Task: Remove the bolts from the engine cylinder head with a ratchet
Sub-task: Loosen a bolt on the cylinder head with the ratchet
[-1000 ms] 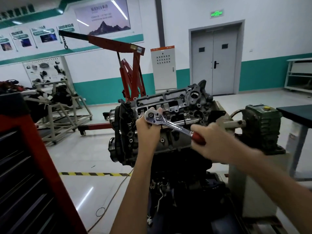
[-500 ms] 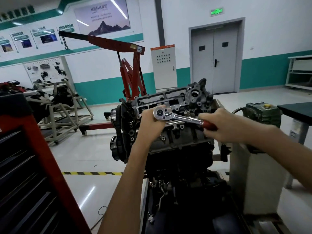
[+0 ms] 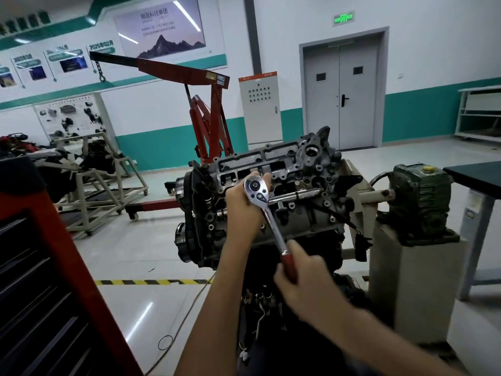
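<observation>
Head view: ratchet handle swung down; right hand lower, gripping it.

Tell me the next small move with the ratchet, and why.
Probably swing the ratchet handle up to the right for a fresh stroke. The right hand grips it low, pointing down toward the person, while the left hand holds the tool's head on the cylinder head.
</observation>
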A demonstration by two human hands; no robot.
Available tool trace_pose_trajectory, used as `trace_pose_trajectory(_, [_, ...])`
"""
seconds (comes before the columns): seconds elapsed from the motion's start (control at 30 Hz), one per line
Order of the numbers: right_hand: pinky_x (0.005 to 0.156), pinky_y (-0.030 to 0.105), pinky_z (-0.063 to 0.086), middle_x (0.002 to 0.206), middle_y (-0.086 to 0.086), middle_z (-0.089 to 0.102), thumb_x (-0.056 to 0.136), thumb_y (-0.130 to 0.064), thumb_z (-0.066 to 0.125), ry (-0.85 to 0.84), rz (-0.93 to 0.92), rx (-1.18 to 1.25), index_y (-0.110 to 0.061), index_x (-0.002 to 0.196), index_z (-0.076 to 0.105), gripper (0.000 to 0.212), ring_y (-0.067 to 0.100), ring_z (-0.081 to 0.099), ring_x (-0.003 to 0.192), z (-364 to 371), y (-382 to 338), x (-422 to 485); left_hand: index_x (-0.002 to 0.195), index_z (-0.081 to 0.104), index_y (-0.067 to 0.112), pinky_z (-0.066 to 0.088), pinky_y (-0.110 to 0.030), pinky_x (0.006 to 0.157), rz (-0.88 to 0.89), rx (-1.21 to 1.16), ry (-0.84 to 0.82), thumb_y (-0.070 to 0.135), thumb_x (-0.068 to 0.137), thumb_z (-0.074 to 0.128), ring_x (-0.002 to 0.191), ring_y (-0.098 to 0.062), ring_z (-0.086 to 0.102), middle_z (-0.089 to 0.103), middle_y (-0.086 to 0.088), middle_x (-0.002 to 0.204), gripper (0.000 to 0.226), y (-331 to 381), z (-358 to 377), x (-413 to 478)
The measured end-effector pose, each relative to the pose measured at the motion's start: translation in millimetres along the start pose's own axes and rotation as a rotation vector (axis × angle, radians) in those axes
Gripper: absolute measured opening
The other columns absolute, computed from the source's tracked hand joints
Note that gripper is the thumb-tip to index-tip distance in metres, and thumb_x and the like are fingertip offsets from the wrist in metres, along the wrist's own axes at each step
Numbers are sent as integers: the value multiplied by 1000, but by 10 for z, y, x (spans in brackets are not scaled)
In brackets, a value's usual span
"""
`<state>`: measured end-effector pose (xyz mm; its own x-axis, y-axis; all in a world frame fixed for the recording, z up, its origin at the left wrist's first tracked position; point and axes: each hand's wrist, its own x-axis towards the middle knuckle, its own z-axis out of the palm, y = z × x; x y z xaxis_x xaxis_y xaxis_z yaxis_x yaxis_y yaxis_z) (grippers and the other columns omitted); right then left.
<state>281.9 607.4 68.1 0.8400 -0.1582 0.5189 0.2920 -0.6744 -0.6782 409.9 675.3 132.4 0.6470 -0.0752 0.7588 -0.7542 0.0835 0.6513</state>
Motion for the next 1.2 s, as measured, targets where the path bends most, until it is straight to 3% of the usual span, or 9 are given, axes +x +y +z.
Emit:
trace_pose_trajectory(0.13, [45,15,44,60,-5,52,85,-9,55,-348,-216,-389,-29,76,40,27,5,53,44,-1027,76,517,54,39,23,29,-24,53,75,155,-243,27,89,60,52,-6,31,36,11,50,41,78,-158,150])
trace_pose_trajectory(0.27, [51,26,52,59,-6,55,86,-18,55,-278,-344,-755,-18,88,47,8,6,57,50,-1346,53,833,58,54,8,33,-25,56,58,41,-131,17,86,59,53,-6,38,46,5,51,30,66,-80,26])
trace_pose_trajectory(0.47, [40,-1,27,49,-15,39,80,-6,65,87,-146,-62,-24,79,40,31,-7,51,46,-161,54,1,54,42,35,29,-21,54,-2,-5,58,24,91,58,53,0,28,35,15,49,42,48,32,-25])
trace_pose_trajectory(0.6, [39,7,30,56,-9,41,83,-11,61,117,-1,138,-23,84,39,25,6,47,42,381,-112,-98,53,43,37,37,-20,63,-65,-51,84,15,93,59,50,3,40,46,21,48,48,41,21,-39])
trace_pose_trajectory(0.8, [44,14,41,58,-8,50,83,-9,57,-284,-207,-336,-17,87,48,13,6,51,43,-872,64,398,52,40,29,27,-28,50,139,151,-170,20,90,60,48,-3,28,36,11,46,44,169,-196,89])
trace_pose_trajectory(0.93, [46,24,49,58,-7,53,84,-12,55,-245,-302,-683,-23,86,45,15,3,54,47,-1316,78,723,61,55,15,24,-30,50,83,50,-147,3,87,55,50,-7,30,40,0,48,29,154,-62,-34])
trace_pose_trajectory(1.03, [45,17,44,55,-9,48,82,-9,59,-126,-196,-417,-21,83,43,20,2,50,44,-893,145,351,62,43,0,29,-31,51,49,-15,10,16,93,58,55,-12,34,38,-10,53,38,102,59,-99])
trace_pose_trajectory(1.13, [41,3,29,48,-12,39,80,-5,63,101,-95,22,-24,73,39,31,0,49,41,-123,11,-68,61,44,16,41,-22,66,-18,-101,83,19,89,60,63,-8,40,39,14,57,33,67,110,-74])
trace_pose_trajectory(1.2, [39,4,27,49,-12,38,81,-4,62,161,-5,194,-26,71,36,35,2,49,42,273,-126,-141,66,48,23,45,-26,75,-60,-104,109,21,86,59,66,-10,43,44,11,61,23,88,128,-58])
